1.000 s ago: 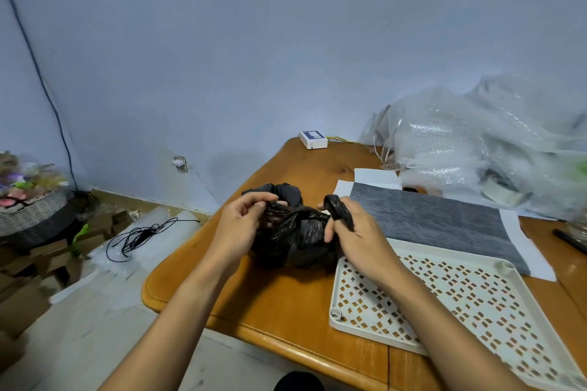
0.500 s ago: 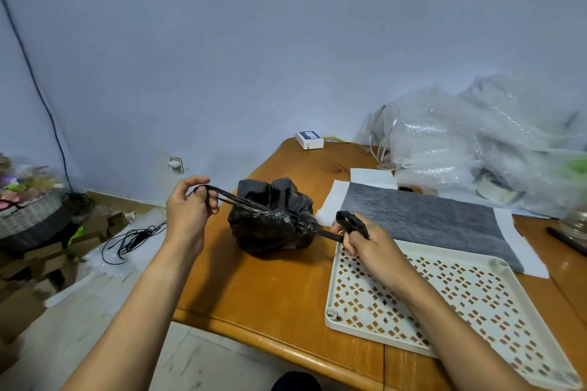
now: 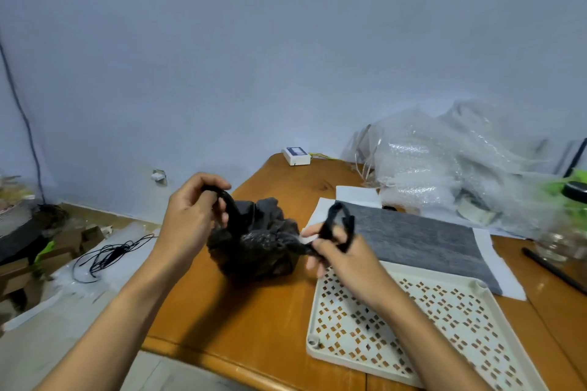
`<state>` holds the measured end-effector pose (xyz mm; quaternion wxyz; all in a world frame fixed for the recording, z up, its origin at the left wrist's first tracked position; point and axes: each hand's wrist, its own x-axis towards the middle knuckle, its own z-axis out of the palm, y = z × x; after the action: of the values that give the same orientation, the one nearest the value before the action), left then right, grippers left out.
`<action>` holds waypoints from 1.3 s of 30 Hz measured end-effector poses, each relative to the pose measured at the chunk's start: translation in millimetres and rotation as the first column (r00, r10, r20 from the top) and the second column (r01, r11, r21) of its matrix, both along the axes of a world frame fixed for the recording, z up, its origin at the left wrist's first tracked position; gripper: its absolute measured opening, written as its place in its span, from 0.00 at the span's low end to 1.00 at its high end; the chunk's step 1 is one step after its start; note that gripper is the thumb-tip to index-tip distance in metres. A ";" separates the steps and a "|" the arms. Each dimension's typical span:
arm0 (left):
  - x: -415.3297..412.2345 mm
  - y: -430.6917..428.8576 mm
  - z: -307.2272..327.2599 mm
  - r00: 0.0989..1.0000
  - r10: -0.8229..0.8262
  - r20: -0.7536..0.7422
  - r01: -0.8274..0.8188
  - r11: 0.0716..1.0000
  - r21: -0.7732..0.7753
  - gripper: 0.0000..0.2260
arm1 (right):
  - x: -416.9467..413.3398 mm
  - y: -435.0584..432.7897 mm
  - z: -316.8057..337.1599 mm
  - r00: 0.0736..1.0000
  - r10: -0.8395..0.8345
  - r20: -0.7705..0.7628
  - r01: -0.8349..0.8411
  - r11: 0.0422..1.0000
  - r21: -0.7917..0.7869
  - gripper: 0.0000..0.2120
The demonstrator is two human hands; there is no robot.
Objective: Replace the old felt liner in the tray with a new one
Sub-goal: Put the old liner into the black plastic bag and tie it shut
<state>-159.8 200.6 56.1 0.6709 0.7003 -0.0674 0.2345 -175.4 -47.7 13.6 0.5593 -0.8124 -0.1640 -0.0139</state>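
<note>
Presently left hand [image 3: 190,219] and right hand [image 3: 343,251] each clench a handle — black bag [image 3: 254,251] between.

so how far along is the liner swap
Done: the tray lies bare, no liner in it. In hand: left hand and right hand each grip a handle of the black bag on the table, seemingly knotting it; its contents are hidden. Left: the grey felt sheet behind the tray has yet to go in.
</note>
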 end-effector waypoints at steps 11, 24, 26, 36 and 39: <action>-69.0 -65.3 -10.5 0.853 -0.507 -0.121 0.512 0.774 0.372 0.15 | -12.9 41.2 -4.0 0.946 0.206 0.249 -0.063 0.873 -0.484 0.03; -63.1 -9.3 -71.5 0.844 -0.519 -0.135 0.299 0.664 -0.686 0.11 | -19.8 50.2 -25.1 0.871 0.153 0.467 0.105 0.870 -0.481 0.16; -57.5 -5.1 -85.3 0.862 -0.408 -0.300 0.104 0.722 -0.684 0.11 | -17.0 48.2 -28.4 0.868 0.165 0.468 0.098 0.867 -0.488 0.15; -45.1 -38.4 -82.1 0.561 -0.541 -0.627 0.298 0.838 -0.456 0.21 | -31.1 63.9 -40.9 0.829 0.299 0.473 0.103 0.749 -0.655 0.14; -37.7 -36.3 -80.3 0.481 -0.577 -0.660 0.301 0.816 -0.494 0.21 | -33.3 65.9 -43.5 0.828 0.324 0.457 0.096 0.721 -0.686 0.13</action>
<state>-197.5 164.3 -24.2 0.7682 0.5720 0.0922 -0.2722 -208.8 18.2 -29.9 0.1487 -0.9082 -0.3621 -0.1480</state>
